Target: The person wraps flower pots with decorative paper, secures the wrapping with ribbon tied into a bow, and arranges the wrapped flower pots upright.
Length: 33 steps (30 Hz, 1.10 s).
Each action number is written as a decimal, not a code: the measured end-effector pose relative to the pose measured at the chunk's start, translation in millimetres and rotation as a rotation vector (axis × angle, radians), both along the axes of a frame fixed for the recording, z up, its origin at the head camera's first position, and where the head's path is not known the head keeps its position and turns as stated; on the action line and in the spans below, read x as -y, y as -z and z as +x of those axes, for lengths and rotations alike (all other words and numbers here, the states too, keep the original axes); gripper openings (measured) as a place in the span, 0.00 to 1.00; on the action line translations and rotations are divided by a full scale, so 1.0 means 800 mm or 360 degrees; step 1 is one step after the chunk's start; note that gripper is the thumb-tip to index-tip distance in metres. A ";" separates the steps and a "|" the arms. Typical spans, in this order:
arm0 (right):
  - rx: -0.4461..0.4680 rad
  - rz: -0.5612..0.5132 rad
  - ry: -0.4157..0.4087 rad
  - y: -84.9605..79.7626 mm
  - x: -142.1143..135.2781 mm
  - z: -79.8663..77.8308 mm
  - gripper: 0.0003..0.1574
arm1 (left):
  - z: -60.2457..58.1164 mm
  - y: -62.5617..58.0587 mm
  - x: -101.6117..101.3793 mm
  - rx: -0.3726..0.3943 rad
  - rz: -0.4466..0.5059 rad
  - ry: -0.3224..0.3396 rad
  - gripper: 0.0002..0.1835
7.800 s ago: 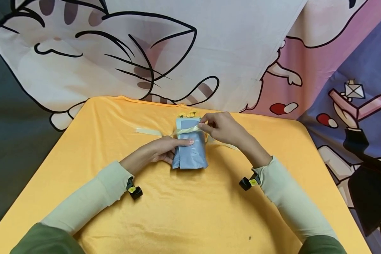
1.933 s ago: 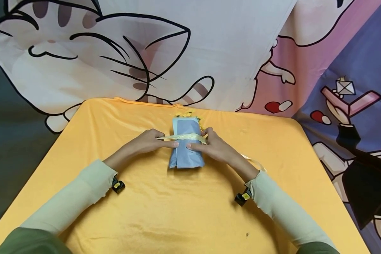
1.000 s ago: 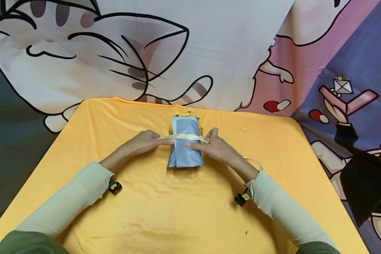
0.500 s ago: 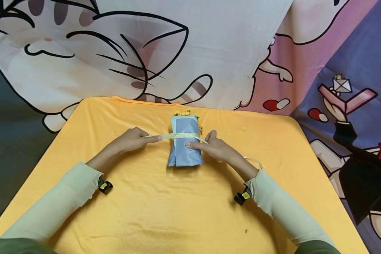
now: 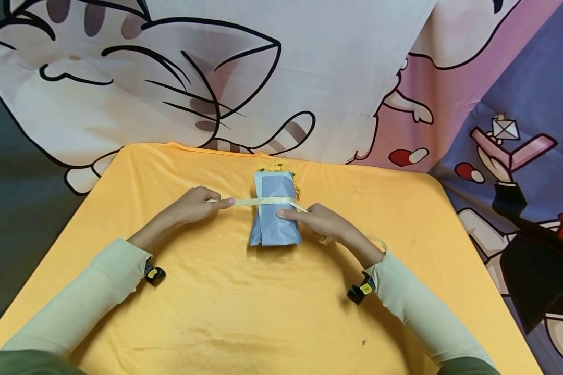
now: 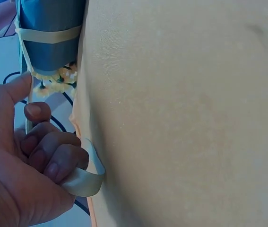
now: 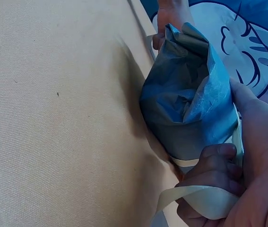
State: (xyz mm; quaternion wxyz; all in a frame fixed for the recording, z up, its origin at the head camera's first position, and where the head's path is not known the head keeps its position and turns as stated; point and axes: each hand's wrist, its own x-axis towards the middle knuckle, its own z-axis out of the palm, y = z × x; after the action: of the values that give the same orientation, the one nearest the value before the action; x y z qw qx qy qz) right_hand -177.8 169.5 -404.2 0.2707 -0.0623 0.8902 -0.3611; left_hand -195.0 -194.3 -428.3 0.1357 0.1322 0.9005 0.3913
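A small bouquet in blue wrapping paper (image 5: 278, 229) lies on the yellow cloth, with yellow flowers (image 5: 276, 167) showing at its far end. Round its middle runs a pale yellow ribbon (image 5: 273, 200). To the left, my left hand (image 5: 190, 206) grips one end of the ribbon, stretched straight from the wrap; a loose tail (image 6: 84, 183) loops out beneath the curled fingers in the left wrist view. My right hand (image 5: 327, 222) lays its thumb on the paper, while its curled fingers hold the other ribbon end (image 7: 207, 198) at the right side.
The yellow cloth (image 5: 244, 312) covers the table, its far edge close behind the flowers. Beyond it hangs a backdrop (image 5: 338, 78) printed with cartoon figures. The right ribbon tail (image 5: 378, 241) lies on the cloth behind the right wrist.
Earlier my left hand held the bouquet while the right pinched the ribbon on its front. Since then both hands took the ribbon's ends, and the left drew away leftward, stretching its end.
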 end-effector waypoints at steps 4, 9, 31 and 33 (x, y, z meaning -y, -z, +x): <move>0.0012 -0.0112 -0.0043 0.004 -0.004 -0.001 0.50 | -0.003 0.002 0.001 -0.0051 0.0031 -0.0012 0.33; 0.0028 -0.0193 -0.0063 0.004 -0.008 -0.002 0.50 | -0.007 0.004 0.002 -0.0079 0.0020 -0.0013 0.31; 0.0059 -0.0895 -0.0094 0.004 -0.082 -0.027 0.29 | 0.001 0.014 0.009 -0.0262 -0.0034 0.0024 0.25; -0.0007 -0.0774 -0.0045 0.006 -0.086 -0.027 0.29 | 0.001 0.013 0.008 -0.0266 -0.0025 0.0018 0.25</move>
State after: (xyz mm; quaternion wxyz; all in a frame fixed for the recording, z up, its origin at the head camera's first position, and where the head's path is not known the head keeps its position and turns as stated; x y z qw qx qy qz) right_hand -199.6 238.6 -408.7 0.2507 -0.1390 0.7768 -0.5608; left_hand -194.6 -200.7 -439.1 0.0633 0.1685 0.9110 0.3710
